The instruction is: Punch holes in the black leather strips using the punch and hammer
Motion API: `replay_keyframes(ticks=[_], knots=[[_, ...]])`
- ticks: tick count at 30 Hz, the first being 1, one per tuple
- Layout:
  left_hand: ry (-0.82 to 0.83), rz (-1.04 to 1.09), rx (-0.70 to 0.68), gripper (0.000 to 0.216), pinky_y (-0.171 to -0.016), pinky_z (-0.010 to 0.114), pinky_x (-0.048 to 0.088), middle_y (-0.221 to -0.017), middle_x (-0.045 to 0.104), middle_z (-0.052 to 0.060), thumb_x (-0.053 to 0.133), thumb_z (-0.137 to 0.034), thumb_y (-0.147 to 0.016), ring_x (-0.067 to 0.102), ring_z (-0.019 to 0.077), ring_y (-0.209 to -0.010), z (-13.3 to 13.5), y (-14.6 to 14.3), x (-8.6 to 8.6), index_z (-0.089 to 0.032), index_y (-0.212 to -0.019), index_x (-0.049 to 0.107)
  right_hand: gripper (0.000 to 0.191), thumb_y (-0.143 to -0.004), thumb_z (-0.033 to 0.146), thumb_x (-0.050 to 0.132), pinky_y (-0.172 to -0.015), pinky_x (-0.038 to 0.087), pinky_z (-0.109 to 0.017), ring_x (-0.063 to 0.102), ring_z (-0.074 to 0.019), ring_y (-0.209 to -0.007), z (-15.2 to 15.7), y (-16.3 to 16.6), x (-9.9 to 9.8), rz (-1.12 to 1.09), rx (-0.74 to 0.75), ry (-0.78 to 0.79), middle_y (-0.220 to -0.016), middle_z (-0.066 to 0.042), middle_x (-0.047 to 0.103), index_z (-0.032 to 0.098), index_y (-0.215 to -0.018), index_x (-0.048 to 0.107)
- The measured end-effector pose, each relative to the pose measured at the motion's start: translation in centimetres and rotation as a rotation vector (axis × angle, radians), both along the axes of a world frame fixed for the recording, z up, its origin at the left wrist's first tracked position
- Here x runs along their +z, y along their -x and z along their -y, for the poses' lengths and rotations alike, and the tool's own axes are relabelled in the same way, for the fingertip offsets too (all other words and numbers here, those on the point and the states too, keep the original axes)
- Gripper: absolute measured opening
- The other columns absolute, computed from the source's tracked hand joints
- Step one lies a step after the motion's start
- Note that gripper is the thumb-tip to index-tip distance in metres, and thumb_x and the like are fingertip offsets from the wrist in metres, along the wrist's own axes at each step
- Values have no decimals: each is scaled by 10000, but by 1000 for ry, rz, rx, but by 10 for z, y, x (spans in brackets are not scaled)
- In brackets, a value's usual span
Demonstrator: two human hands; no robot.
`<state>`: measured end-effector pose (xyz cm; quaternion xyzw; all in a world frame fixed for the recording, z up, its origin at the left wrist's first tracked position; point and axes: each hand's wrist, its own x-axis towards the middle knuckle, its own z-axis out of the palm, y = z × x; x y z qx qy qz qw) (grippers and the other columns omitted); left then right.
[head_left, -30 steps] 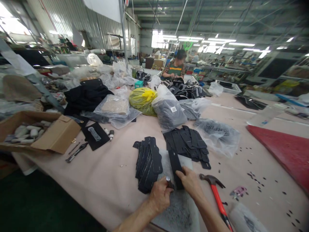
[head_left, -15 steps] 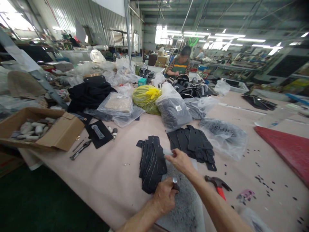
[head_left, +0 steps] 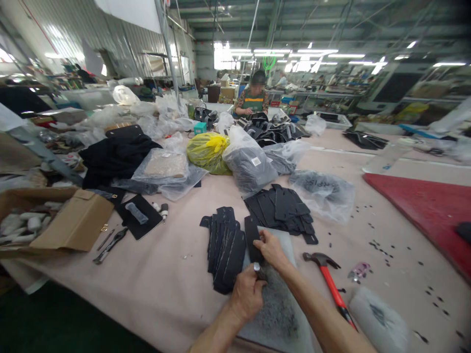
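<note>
My left hand is closed around a short metal punch-like tool, its round bright end sticking up and the rest hidden by my fingers. My right hand pinches the edge of a black strip-shaped piece, which lies over the far left part of a worn grey board. Left of the board is a fanned pile of black pieces. Beyond it spreads a second pile of black pieces. A claw hammer with a red handle rests right of my right forearm.
Small dark discs are scattered at the right, near a red board. Filled plastic bags stand farther back. A cardboard box of white spools sits left. Across the table is a co-worker.
A black piece is now in my right hand, over the board; earlier that hand was at the board's far edge. My left hand still grips the punch-like tool. The view has turned right.
</note>
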<state>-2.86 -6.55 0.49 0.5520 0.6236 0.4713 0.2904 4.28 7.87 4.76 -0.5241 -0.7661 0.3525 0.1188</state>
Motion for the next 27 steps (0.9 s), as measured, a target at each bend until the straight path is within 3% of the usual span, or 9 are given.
replay_keyframes(ticks=[4, 8, 13, 15, 19, 24, 27], knots=[[-10, -8, 2, 237, -841, 311, 507, -909, 694, 62, 490, -69, -778, 656, 206, -900, 0, 0, 5, -193, -909, 643, 592, -764, 224, 502, -602, 395, -254, 550, -154, -616, 14, -46, -2, -79, -100, 24, -629, 62, 526, 153, -1349, 443], [-12, -24, -1, 225, -848, 306, 515, -905, 708, 68, 486, -96, -798, 669, 202, -896, 0, 0, 7, -189, -903, 662, 691, -730, 217, 495, -611, 384, -262, 511, -151, -619, 32, -83, -2, -192, -202, 50, -633, 64, 497, 136, -1408, 392], [-14, 14, 44, 200, -871, 333, 520, -925, 726, 77, 501, -160, -822, 675, 220, -936, -2, 1, 10, -176, -905, 682, 773, -689, 163, 477, -535, 325, -238, 432, -126, -553, 55, -105, 2, -308, -80, 290, -591, 83, 436, 135, -1449, 338], [6, 74, 89, 180, -836, 329, 532, -908, 729, 76, 522, -210, -832, 682, 222, -898, -3, 2, 12, -172, -892, 687, 834, -678, 139, 487, -544, 336, -238, 462, -129, -565, 68, -108, 4, -245, -29, 325, -609, 73, 480, 118, -1481, 264], [68, 158, 174, 177, -778, 326, 539, -859, 736, 73, 569, -285, -821, 690, 228, -828, -8, 2, 19, -168, -860, 696, 851, -741, 139, 493, -669, 399, -273, 608, -186, -734, 92, -107, 6, 62, -21, 202, -788, -36, 660, 111, -1519, 150], [75, 125, 189, 163, -750, 312, 529, -837, 732, 65, 581, -258, -803, 683, 217, -800, -28, 0, 29, -159, -866, 695, 662, -818, 171, 467, -796, 426, -333, 647, -278, -974, 102, -104, 14, 265, 53, 115, -1028, -180, 698, 86, -1463, 347], [67, 81, 103, 152, -738, 292, 519, -835, 720, 51, 567, -218, -805, 672, 195, -781, -49, -5, 30, -158, -872, 690, 671, -810, 143, 468, -809, 438, -341, 649, -293, -986, 103, -104, 17, 294, 104, 97, -1055, -211, 691, 35, -1459, 338]])
